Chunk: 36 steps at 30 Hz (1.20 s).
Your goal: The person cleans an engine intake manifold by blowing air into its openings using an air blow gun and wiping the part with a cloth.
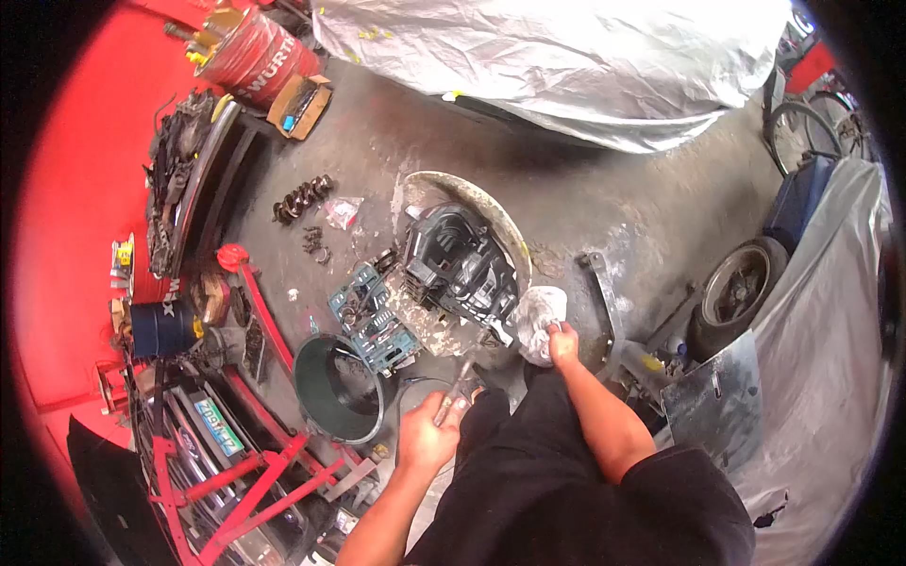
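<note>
In the head view my left hand (432, 432) is closed around a slim, rod-like tool (463, 375) that points up and away from me; its exact kind is too small to tell. My right hand (563, 346) grips a crumpled whitish rag (542, 311), which hangs beyond the fingers. Just past both hands, a black moulded engine-bay or lamp-like housing (458, 259) lies on the floor, partly in front of a pale curved panel (491, 209). An opened teal socket set (385, 340) lies to its left, above the rim of a dark green bucket (300, 373).
A crankshaft (303, 199) and small metal parts lie on the floor at upper left. Red engine-hoist legs (250, 476) and a bumper with a plate stand lower left. A wheel (738, 288) and covered vehicle (821, 377) are at right; another silver-covered car (566, 66) is ahead.
</note>
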Motion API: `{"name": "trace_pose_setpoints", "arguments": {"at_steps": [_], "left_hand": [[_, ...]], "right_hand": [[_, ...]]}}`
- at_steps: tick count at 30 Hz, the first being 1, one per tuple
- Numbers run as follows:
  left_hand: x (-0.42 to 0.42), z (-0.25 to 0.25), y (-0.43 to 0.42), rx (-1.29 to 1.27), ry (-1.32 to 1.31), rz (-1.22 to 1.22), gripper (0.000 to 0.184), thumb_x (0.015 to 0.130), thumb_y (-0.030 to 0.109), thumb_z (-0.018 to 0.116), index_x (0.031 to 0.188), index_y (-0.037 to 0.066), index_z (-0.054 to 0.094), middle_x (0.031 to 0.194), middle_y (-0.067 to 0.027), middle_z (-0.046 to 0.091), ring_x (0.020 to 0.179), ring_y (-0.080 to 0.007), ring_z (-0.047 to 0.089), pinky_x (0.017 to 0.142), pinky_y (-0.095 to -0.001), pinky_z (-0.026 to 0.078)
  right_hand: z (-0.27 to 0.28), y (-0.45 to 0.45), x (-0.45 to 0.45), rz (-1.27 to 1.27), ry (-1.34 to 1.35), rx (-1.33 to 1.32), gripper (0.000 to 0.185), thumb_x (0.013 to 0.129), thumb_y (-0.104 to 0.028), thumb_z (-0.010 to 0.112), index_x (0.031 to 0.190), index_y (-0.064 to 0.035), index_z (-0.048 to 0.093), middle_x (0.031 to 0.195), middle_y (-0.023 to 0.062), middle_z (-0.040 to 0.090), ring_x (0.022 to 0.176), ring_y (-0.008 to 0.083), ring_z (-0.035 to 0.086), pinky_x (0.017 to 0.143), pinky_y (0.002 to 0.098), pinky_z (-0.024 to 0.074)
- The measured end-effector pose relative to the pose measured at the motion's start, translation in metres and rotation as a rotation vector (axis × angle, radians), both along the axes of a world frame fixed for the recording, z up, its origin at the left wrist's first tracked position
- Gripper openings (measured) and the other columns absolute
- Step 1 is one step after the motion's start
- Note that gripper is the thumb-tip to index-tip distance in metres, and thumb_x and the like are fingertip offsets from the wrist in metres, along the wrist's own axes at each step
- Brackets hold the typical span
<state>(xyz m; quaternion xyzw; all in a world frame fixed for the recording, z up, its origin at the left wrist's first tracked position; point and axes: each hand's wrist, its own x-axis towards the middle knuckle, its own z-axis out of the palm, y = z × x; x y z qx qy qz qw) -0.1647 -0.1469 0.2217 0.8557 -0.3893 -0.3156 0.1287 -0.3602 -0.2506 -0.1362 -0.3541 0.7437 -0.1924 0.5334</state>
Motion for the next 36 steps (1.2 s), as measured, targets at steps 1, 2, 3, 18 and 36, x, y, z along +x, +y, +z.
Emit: {"name": "trace_pose_setpoints", "arguments": {"at_steps": [1,2,3,18,36], "left_hand": [[0.003,0.002,-0.001,0.003,-0.016,0.006,0.028,0.09,0.028,0.074,0.102,0.003,0.07,0.076,-0.02,0.068,0.07,-0.0349,0.069,0.066,-0.0414,0.051],[0.006,0.003,-0.004,0.003,-0.033,0.017,0.028,0.09,0.028,0.075,0.103,0.003,0.07,0.075,-0.0197,0.068,0.069,-0.0339,0.068,0.066,-0.0411,0.051],[0.009,0.005,-0.007,-0.004,-0.054,0.03,0.028,0.09,0.028,0.075,0.103,0.003,0.07,0.074,-0.0195,0.067,0.067,-0.0329,0.068,0.066,-0.0407,0.051],[-0.002,0.013,-0.027,0.115,-0.046,-0.117,0.034,0.091,0.035,0.071,0.098,0.002,0.067,0.084,-0.0262,0.069,0.084,-0.0478,0.066,0.073,-0.0517,0.051],[0.018,-0.03,-0.026,0.1,-0.065,-0.316,0.038,0.091,0.038,0.069,0.105,0.003,0.069,0.085,-0.0285,0.069,0.085,-0.0478,0.067,0.074,-0.0527,0.052]], "right_hand": [[0.049,0.001,-0.004,-0.096,-0.062,0.066,0.051,0.084,-0.026,0.068,0.12,0.0092,0.065,0.106,0.0204,0.073,0.103,0.0323,0.069,0.091,0.0402,0.0515],[0.075,0.001,-0.006,-0.187,-0.125,0.127,0.051,0.082,-0.025,0.07,0.117,0.0123,0.065,0.103,0.0191,0.073,0.1,0.0299,0.069,0.09,0.0391,0.0519],[0.066,0.006,-0.013,-0.199,-0.201,0.191,0.052,0.082,-0.025,0.071,0.118,0.0125,0.065,0.107,0.021,0.072,0.103,0.0316,0.068,0.09,0.0393,0.0521],[0.026,0.017,0.012,-0.341,-0.67,0.26,0.052,0.081,-0.009,0.07,0.129,0.0061,0.059,0.115,0.0125,0.07,0.104,0.0239,0.065,0.091,0.0356,0.0507],[0.032,0.01,0.09,0.082,-0.013,-0.271,0.041,0.088,-0.015,0.061,0.125,0.0011,0.06,0.12,0.0292,0.058,0.116,0.0454,0.055,0.102,0.0483,0.0444]]}}
